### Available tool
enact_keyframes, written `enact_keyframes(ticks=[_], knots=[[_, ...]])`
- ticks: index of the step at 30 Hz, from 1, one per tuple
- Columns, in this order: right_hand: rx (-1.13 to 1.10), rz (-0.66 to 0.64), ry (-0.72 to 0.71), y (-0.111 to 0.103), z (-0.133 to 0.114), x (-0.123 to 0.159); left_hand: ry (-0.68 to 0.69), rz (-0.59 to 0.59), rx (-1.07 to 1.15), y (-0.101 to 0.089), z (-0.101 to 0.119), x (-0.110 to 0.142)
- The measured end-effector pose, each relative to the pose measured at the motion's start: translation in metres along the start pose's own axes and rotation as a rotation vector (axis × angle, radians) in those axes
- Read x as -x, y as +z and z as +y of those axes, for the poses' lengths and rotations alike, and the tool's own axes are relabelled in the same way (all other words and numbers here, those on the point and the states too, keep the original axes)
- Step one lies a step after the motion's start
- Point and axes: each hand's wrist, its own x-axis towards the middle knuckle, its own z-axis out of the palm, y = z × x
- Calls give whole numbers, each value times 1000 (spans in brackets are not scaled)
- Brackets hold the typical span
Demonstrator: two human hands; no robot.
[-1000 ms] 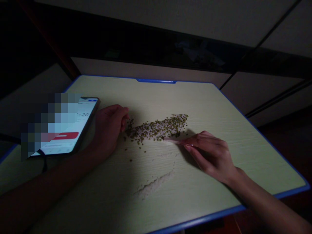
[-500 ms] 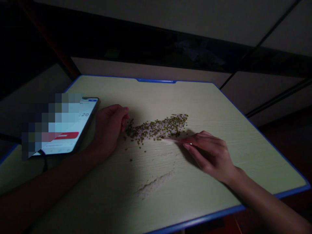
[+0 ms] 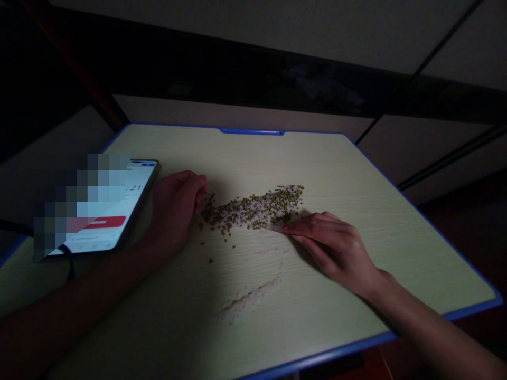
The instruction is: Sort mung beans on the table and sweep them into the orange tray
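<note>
A long heap of small green beans mixed with white grains (image 3: 253,208) lies in the middle of a pale tabletop (image 3: 356,174). My left hand (image 3: 174,208) rests on its side at the heap's left end, fingers curled inward against the beans, nothing visibly held. My right hand (image 3: 330,243) lies low on the table at the heap's right front edge, fingers stretched out and pressed together, fingertips touching the grains. A separate thin streak of white grains (image 3: 249,300) lies nearer to me.
A lit phone (image 3: 114,211) lies on the table left of my left hand, its screen partly pixelated, with a dark cable at its near end. The table has a blue rim (image 3: 253,131). Dark surroundings lie beyond it.
My right hand has slid slightly left toward the heap. The phone's timer digits changed from 20 to 21. My left hand has barely moved.
</note>
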Motion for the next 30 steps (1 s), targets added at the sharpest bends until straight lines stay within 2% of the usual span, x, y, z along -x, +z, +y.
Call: enact_keyframes(ticks=[13, 25, 30], knots=[[-26, 8, -31, -3, -1, 2, 13, -1, 12, 0, -4, -1], [-78, -10, -214, -3, -2, 2, 27, -16, 9, -3, -7, 0], [-30, -30, -183, -1, 1, 3, 22, -22, -1, -2, -6, -1]])
